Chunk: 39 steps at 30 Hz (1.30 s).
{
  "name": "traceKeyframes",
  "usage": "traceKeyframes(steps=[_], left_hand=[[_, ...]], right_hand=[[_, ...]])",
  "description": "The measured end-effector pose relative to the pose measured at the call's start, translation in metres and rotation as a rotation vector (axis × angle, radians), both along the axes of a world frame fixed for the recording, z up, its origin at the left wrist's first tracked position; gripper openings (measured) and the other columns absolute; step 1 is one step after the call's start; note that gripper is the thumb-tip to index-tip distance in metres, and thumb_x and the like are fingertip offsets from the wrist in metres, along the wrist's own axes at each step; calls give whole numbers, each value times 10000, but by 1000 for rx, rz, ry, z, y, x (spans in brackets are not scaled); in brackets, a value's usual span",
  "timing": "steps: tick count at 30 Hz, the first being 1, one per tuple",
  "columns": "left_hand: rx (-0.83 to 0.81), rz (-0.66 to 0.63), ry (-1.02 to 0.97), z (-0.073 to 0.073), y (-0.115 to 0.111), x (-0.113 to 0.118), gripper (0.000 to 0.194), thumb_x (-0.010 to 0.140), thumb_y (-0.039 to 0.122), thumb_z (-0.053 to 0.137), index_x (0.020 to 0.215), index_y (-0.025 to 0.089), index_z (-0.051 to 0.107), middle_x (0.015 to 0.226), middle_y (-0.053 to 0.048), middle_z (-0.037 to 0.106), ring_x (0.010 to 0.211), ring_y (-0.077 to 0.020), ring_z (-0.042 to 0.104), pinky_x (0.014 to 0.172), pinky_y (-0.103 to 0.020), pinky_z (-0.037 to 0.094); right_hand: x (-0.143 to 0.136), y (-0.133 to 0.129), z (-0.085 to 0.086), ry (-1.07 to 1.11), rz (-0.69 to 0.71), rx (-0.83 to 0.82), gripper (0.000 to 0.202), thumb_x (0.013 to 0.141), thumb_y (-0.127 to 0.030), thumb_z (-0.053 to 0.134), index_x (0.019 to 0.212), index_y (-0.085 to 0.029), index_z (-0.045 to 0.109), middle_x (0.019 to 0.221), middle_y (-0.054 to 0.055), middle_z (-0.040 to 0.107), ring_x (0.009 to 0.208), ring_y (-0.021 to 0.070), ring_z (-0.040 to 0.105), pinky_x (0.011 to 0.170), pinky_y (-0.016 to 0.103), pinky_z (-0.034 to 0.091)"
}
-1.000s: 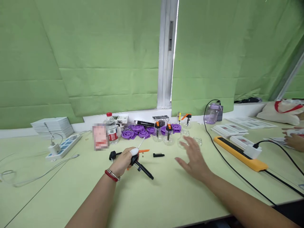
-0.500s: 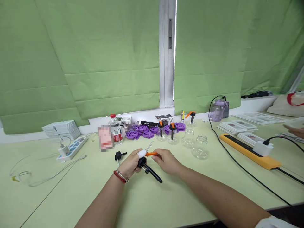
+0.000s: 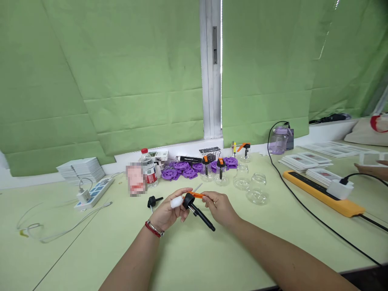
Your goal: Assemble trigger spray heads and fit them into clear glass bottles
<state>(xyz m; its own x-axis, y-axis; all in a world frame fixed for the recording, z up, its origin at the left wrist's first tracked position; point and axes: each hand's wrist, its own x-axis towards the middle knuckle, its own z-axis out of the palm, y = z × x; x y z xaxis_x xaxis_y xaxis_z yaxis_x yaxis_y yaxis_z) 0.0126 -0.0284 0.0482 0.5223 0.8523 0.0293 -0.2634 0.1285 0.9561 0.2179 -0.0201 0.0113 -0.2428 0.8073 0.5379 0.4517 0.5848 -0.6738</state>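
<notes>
1. Blk pump pc. point(image 3: 188, 201) held in L hand point(image 3: 168, 214) above table point(image 3: 188, 258); grip loosely closed, stem slanted down to R.
2. Orange lever point(image 3: 198, 195) of same pc. pinched narrowly by R hand point(image 3: 222, 208).
3. White cover point(image 3: 176, 201) worn on one L digit.
4. 2nd blk pc. point(image 3: 152, 201) laid near L hand.
5. Clear jars point(image 3: 257, 192) set beyond R hand; purple pcs. point(image 3: 189, 173) grouped at back.

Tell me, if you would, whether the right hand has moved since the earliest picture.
Yes: the right hand has moved left, farther from the yellow power strip, and its fingers now pinch the orange piece.
</notes>
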Motion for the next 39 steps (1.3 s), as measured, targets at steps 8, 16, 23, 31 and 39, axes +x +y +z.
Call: traceKeyframes(steps=[8,16,23,31,39], left_hand=[[61,180,-201,-3,2,11,372,796,376,604,1100,169,553,970,-106,629,814,-198,612,779,-352,446],[91,75,-162,-4,-2,17,311,829,313,576,1110,198,510,1039,-107,608,832,-191,623,794,-353,437],[55,130,-85,-5,1,11,378,772,243,638,1116,186,495,956,-83,605,791,-209,647,764,-377,465],[53,388,-71,-13,1,27,295,748,325,665,889,175,454,926,-46,578,931,-182,607,615,-206,432],[791,650,523,-1,-8,19,616,705,357,678,1224,221,374,1288,-124,420,1109,-226,471,909,-385,406]], right_hand=[[-3,-5,-5,-192,-76,437,298,924,-252,343,1069,-191,596,819,91,665,732,205,611,650,349,497],[-2,-3,-5,-208,-179,425,270,925,-239,336,957,-181,599,706,67,617,659,181,573,603,311,455],[1,-4,-1,-124,-145,388,231,906,-231,381,1068,-196,542,881,90,629,797,201,599,692,332,490],[-14,-17,-9,-415,-19,464,376,853,-270,500,1214,-165,476,1029,118,616,879,235,602,712,373,521],[3,-5,2,-91,-57,476,326,889,-122,371,1163,-186,534,992,105,627,912,207,579,773,343,488]])
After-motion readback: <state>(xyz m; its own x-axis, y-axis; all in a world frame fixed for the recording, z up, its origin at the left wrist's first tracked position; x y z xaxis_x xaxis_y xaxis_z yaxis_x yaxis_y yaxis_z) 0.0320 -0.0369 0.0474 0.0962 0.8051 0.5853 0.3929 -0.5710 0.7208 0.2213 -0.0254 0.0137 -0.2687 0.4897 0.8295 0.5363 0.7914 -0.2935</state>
